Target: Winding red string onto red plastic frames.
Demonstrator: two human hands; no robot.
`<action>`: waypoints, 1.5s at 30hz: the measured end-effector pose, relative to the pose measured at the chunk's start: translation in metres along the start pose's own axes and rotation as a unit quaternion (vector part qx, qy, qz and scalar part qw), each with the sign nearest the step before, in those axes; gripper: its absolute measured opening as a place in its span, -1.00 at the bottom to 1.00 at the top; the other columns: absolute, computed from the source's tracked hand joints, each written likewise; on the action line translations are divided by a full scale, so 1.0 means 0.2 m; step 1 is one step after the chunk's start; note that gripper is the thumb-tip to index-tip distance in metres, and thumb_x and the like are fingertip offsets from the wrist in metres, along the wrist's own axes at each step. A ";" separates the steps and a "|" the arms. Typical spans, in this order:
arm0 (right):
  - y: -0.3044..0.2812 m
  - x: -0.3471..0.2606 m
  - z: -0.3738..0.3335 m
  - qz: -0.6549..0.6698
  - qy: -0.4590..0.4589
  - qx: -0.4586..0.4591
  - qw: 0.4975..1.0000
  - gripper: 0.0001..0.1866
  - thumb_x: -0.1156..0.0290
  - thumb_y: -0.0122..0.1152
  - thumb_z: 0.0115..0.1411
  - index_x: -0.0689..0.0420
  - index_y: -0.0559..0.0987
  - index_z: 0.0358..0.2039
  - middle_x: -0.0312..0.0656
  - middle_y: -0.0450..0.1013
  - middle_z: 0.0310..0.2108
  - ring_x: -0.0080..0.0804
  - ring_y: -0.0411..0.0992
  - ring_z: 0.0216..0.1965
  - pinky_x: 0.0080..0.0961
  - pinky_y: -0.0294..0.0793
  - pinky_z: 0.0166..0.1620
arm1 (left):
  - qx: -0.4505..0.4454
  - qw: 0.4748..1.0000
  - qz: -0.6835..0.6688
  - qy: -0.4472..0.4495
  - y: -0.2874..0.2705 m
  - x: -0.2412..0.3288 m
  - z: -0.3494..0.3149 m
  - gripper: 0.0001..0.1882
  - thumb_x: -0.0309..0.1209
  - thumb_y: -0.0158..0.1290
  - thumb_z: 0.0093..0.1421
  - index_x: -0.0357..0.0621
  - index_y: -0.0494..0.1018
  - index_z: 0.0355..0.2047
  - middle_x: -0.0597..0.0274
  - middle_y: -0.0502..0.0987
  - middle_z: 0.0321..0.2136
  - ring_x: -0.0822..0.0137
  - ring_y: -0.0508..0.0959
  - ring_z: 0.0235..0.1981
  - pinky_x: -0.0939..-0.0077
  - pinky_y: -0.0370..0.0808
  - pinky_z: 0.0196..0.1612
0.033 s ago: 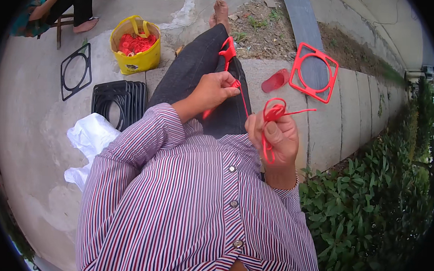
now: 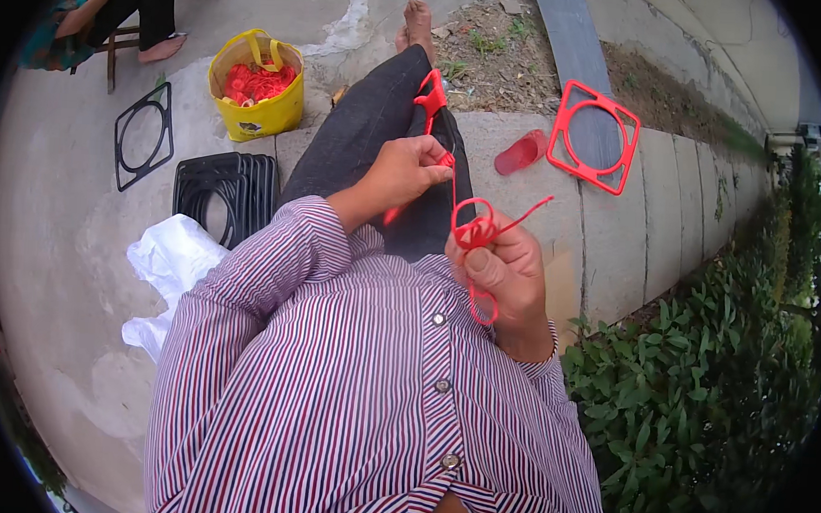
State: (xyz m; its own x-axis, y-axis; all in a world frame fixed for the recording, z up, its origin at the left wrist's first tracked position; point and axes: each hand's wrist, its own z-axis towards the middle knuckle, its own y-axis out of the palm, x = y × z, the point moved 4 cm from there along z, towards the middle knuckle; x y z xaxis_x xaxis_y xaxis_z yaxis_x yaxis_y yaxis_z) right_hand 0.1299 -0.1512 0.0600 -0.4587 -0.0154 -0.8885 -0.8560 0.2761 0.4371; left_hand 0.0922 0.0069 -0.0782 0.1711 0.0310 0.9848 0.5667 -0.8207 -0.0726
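My left hand [image 2: 398,174] is closed in a pinch over my thigh, gripping red cord near a small red knot or winding at the fingertips. A red plastic piece [image 2: 430,98] sits on my thigh just beyond those fingers; the hand and wrist hide part of it. From the left fingertips a thin strand runs down to my right hand [image 2: 513,279]. There the fingers and thumb are closed on a looped bundle of red cord [image 2: 475,232]. One loose end sticks out to the upper right, and a loop hangs below the thumb.
A yellow bag [image 2: 262,119] full of red pieces stands left, near stacked black frames [image 2: 184,189], a single black frame [image 2: 119,144] and a white plastic bag [image 2: 164,262]. A red slipper [image 2: 522,153] and red frame [image 2: 631,147] lie right. Another person's foot [image 2: 163,48] shows far left.
My right hand has moved left and slightly down with the cord bundle, bringing the strand between the hands closer to vertical. My left hand has stayed in place.
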 end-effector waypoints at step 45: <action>-0.46 0.14 0.56 -0.334 -0.201 0.102 0.915 -0.85 0.49 0.27 0.12 0.28 0.59 -0.30 -0.23 0.48 -0.17 -0.49 0.44 -0.15 -0.55 0.43 -0.07 | 0.014 0.977 -0.185 -0.102 -0.09 0.28 0.04 -0.88 -0.37 0.07 0.23 -0.13 0.44 -0.40 0.48 0.34 -0.70 0.65 0.15 -0.77 0.74 -0.01 -0.73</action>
State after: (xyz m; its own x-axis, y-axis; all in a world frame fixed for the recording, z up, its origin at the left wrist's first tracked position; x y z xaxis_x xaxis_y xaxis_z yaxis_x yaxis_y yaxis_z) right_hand 0.2219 -0.0697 -0.0206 0.3108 0.0968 -0.9455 -0.8317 0.5092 -0.2213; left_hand 0.0980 0.0283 -0.0238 0.1051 0.4376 0.8930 0.6418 -0.7158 0.2753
